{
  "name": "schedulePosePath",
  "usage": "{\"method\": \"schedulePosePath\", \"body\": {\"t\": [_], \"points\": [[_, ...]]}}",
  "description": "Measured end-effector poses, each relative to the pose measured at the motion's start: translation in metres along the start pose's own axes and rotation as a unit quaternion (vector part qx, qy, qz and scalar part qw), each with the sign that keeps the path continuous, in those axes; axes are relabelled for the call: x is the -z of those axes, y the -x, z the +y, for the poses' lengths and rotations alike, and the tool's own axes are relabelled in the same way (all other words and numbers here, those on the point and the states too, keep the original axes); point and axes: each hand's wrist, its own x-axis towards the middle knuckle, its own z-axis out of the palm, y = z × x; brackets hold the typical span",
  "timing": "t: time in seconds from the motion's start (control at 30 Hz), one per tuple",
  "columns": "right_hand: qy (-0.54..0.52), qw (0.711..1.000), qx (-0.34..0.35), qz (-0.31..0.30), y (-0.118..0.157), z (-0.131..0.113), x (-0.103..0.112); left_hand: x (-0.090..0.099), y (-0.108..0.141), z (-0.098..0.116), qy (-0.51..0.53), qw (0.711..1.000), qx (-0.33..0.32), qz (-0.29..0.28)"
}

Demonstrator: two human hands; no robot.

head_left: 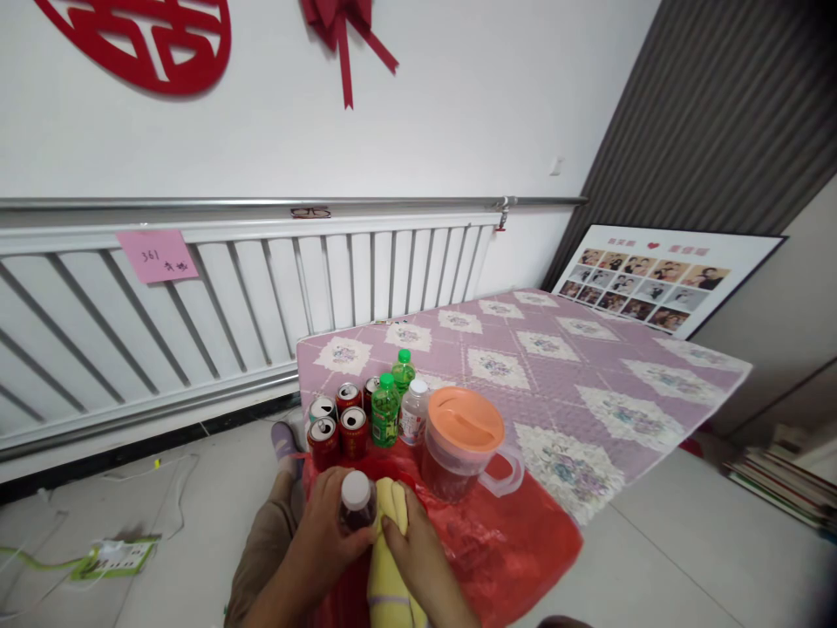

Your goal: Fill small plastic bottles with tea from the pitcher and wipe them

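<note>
- Power strip (121,558) lying on floor (215,523), far left, cords running off it.
- Pink note (157,255) hanging on radiator (392,270).
- Five opened drink cans (354,436) standing clustered at near left corner of surface (497,366), which is wearing a purple floral cover.
- Left hand (320,528) curling around a white-capped bottle (357,506) of dark liquid, in front of cans, holding it upright.
- Yellow cloth (391,576), folded long, lying just right of that bottle.
- Right hand (415,532) gripping cloth's upper part, thumb pressing on top.
- Two green bottles (385,417) and a clear bottle (413,414) standing behind the hands.
- Orange-lidded pitcher (458,445) sitting right of them, red plastic sheet (510,549) spreading around it.
- Photo board (654,279) leaning, far right.
</note>
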Motion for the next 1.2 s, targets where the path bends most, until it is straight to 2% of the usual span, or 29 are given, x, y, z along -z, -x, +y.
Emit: {"method": "schedulePosePath", "body": {"t": [0.17,0.23,0.33,0.43,0.53,0.63,0.7,0.83,0.93,1.03,1.2], "points": [[-0.016,1.000,0.015,0.014,0.007,-0.023,0.013,0.011,0.000,-0.005,0.042,0.996,-0.029,-0.074],[-0.022,0.999,0.040,0.023,0.012,-0.039,0.020,0.013,0.001,-0.003,0.055,0.996,-0.027,-0.069],[-0.030,0.996,0.079,0.032,0.015,-0.056,0.026,0.008,0.003,0.002,0.055,0.998,-0.027,-0.032],[-0.023,0.996,0.076,0.027,0.009,-0.052,0.022,-0.003,0.006,0.000,0.041,0.999,-0.024,0.012],[-0.006,0.999,0.031,-0.001,0.000,-0.032,0.011,-0.015,0.008,-0.009,0.010,0.998,-0.017,0.054],[0.008,1.000,0.003,-0.013,-0.001,-0.016,0.002,-0.023,0.009,-0.018,-0.031,0.997,-0.011,0.072],[0.011,1.000,0.013,-0.003,0.003,-0.016,0.003,-0.025,0.008,-0.020,-0.045,0.996,-0.012,0.073],[0.017,0.997,0.072,0.019,0.016,-0.032,0.015,-0.029,0.008,-0.019,-0.042,0.996,-0.018,0.082],[0.032,0.994,0.104,0.021,0.023,-0.041,0.024,-0.032,0.009,-0.019,-0.027,0.997,-0.010,0.071],[0.051,0.993,0.102,0.023,0.024,-0.042,0.025,-0.030,0.012,-0.020,0.008,0.998,-0.012,0.053],[0.075,0.991,0.107,0.034,0.020,-0.042,0.022,-0.014,0.016,-0.013,0.057,0.998,-0.014,-0.034]]}}
